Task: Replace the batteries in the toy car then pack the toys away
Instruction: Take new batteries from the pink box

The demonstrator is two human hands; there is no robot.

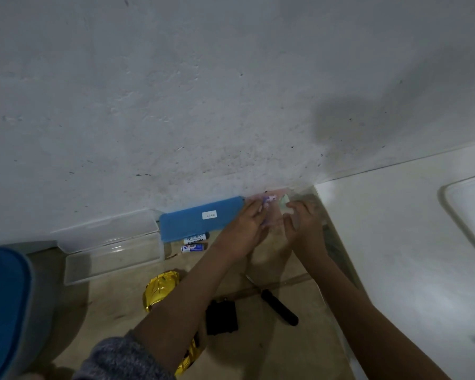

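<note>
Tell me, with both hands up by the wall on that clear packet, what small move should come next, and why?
Probably pull the clear packet open. Both the left hand and the right hand pinch it, and something small and pinkish shows inside, too blurred to name. The gold toy car, the black cover and the screwdriver lie untouched behind, beside two loose batteries.

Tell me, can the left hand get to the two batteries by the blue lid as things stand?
Probably yes. The batteries lie uncovered on the floor just beside the left hand, though that hand is busy with something small at the wall.
</note>
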